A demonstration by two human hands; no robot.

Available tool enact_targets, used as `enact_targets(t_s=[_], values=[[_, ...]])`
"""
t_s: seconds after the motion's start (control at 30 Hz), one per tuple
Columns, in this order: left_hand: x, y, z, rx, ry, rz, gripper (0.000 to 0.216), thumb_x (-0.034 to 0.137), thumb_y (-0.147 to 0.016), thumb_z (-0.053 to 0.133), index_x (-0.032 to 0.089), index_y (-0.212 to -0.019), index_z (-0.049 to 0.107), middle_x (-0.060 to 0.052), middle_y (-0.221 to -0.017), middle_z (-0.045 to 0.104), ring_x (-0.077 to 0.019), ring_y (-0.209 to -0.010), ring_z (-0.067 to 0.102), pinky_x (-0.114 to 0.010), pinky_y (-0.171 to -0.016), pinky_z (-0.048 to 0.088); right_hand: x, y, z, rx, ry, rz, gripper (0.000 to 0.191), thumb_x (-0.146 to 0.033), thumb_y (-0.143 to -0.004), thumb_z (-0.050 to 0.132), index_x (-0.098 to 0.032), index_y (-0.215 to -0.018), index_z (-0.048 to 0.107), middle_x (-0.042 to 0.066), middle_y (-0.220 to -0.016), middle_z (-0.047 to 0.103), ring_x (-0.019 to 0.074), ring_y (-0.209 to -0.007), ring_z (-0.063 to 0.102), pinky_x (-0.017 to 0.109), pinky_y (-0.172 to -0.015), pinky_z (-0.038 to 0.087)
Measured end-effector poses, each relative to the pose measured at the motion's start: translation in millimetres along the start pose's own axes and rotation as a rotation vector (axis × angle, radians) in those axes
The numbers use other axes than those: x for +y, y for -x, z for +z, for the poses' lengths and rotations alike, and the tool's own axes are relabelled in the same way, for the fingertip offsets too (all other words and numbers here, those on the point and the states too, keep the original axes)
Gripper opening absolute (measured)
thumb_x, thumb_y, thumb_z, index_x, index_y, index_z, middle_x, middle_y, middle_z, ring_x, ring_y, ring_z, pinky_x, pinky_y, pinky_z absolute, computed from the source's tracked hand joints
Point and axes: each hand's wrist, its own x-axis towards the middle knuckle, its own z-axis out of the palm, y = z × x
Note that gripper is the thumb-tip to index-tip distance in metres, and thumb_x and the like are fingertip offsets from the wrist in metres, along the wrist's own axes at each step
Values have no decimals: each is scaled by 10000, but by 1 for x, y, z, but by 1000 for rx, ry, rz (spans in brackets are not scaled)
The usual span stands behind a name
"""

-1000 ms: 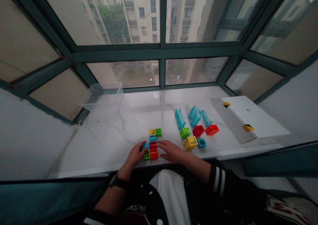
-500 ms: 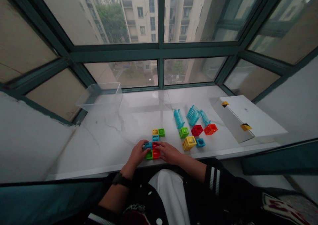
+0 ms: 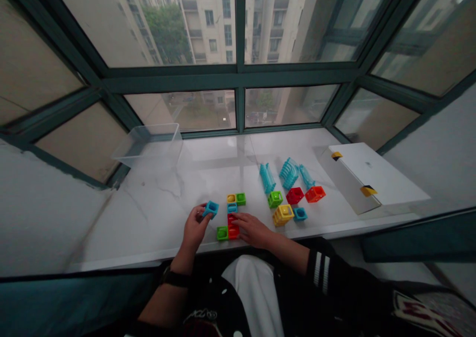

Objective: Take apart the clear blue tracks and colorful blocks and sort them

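Note:
Between the thumb and fingers of my left hand point(image 3: 196, 227) is a blue toy block point(image 3: 211, 208), lifted and tilted, apart from the other blocks. My right hand point(image 3: 254, 229) rests its fingertips on the red blocks point(image 3: 233, 232) at the near right of a joined row. That row also has a green block point(image 3: 222, 233) at its near left, a blue block point(image 3: 232, 207) beyond the red, and a yellow block point(image 3: 231, 198) beside another green block point(image 3: 241, 198) at the far end. My right fingers partly cover the red blocks.
To the right lie a yellow block point(image 3: 283, 214), a green block point(image 3: 275, 198), a red block point(image 3: 295, 196), an orange block point(image 3: 315, 194), a blue block point(image 3: 300, 214) and clear blue pieces point(image 3: 289, 173). A clear bin point(image 3: 148, 146) stands back left, a white box point(image 3: 375, 173) right.
My left hand has taken the blue block off the left side of the joined row and moved it left and up. My right hand has stayed on the red blocks.

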Motion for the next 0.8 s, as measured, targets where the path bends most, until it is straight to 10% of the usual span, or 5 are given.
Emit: enact_targets(t_s=[0.8], values=[[90, 28, 61, -255, 268, 169, 350, 425, -851, 782, 227, -930, 504, -117, -1395, 593, -268, -1218, 682, -457, -1057, 578, -62, -10, -57, 564, -603, 130, 466, -399, -932, 728, -270, -1342, 549, 86, -1283, 642, 230, -1094, 709, 420, -986, 610]])
